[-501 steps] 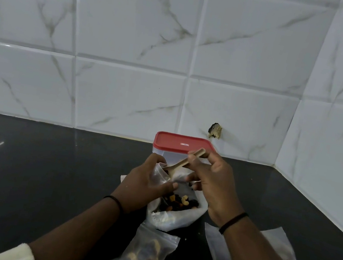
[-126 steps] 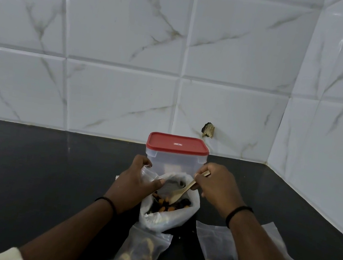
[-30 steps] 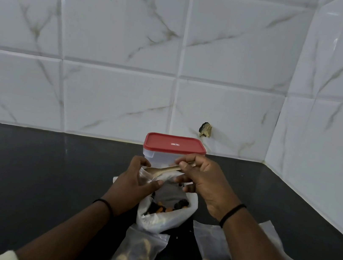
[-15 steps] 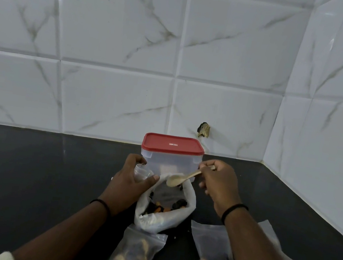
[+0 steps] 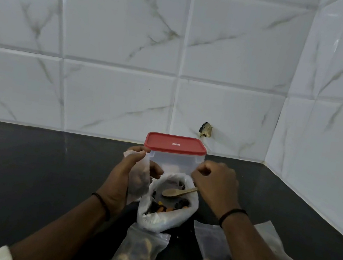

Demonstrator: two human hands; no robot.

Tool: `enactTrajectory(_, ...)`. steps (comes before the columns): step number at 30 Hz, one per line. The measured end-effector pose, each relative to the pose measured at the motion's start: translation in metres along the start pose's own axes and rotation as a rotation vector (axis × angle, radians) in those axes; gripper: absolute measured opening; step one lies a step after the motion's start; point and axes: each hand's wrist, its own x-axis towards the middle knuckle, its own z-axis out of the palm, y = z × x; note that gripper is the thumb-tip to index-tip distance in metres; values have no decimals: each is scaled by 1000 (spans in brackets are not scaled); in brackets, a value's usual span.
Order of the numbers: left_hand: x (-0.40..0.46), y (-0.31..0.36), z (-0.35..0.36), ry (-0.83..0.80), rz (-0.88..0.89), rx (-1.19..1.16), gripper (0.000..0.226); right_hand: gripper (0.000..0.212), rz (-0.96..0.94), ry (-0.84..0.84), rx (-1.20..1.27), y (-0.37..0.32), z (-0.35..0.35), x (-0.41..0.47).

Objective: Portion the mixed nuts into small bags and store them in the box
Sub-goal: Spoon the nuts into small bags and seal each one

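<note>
My left hand holds up a small clear bag by its top edge, just left of the big white bag of mixed nuts. A wooden spoon lies inside the big bag, bowl to the left, handle end by the heel of my right hand. That hand hovers at the big bag's right rim with fingers curled, and nothing shows between them. Behind stands the clear storage box with its red lid on.
Two filled small bags lie on the black counter near me, one in front and one under my right forearm. An empty clear bag lies further right. Tiled walls close the back and right side.
The spoon has gone from my right hand's raised grip down into the big bag. My left hand has lifted the small bag higher.
</note>
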Motion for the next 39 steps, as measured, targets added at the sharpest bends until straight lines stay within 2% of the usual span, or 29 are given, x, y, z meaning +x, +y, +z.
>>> enactTrajectory(2,-2,3,2,-40,-14,-24,33,24,-56,-117,261,-15,-3,-7)
enactTrajectory(5,-3,6,5,-126,-57,-123,32,27,-110,-421,538,-39,-4,-22)
enactTrajectory(8,-2,7,5,-204,-90,-204,42,34,-119,-599,635,-48,0,-28)
enactTrajectory(13,-3,5,6,-201,-112,-170,48,31,-63,-744,739,-48,-1,-28)
enactTrajectory(17,-7,2,10,-163,-96,24,59,25,27,-674,890,-45,-1,-26)
enactTrajectory(21,0,-4,6,-51,-24,278,65,24,75,-515,875,-42,-2,-24)
enactTrajectory(24,3,-7,1,22,21,358,52,22,132,-427,882,-41,-2,-23)
enactTrajectory(26,3,-8,0,37,46,405,35,18,154,-410,901,-39,0,-23)
enactTrajectory(29,3,-9,0,96,93,426,22,9,149,-384,851,-38,2,-21)
enactTrajectory(32,3,-10,1,142,126,443,19,6,144,-368,817,-38,4,-20)
enactTrajectory(37,3,-5,2,139,136,450,14,19,99,-385,836,-40,3,-21)
enactTrajectory(39,2,-4,3,122,128,455,14,18,92,-353,808,-40,4,-21)
